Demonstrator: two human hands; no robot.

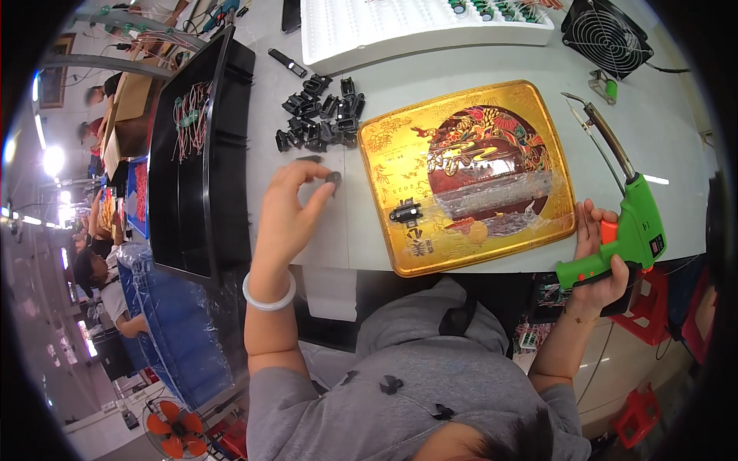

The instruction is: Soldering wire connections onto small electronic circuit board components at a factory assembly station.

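Note:
My left hand (pixel 286 215), with a pale bangle at the wrist, pinches a small black plastic part (pixel 333 178) between thumb and fingers above the table. Just beyond it lies a loose pile of similar black parts (pixel 329 112). Another black part (pixel 405 212) sits on the left side of a gold tin lid (pixel 492 257) with a dark red round picture and clear tape across it. At the right, my right hand (pixel 598 290) wraps round the handle of a green soldering gun (pixel 643 219); its metal tip points away from me, beyond the lid's right edge.
A black bin (pixel 201 223) with wired green parts (pixel 191 123) stands left. At the back are a white foam tray (pixel 427 44), a black fan (pixel 607 38) and a small green-and-metal piece (pixel 604 86). Red stools (pixel 636 415) stand low right; other people work far left.

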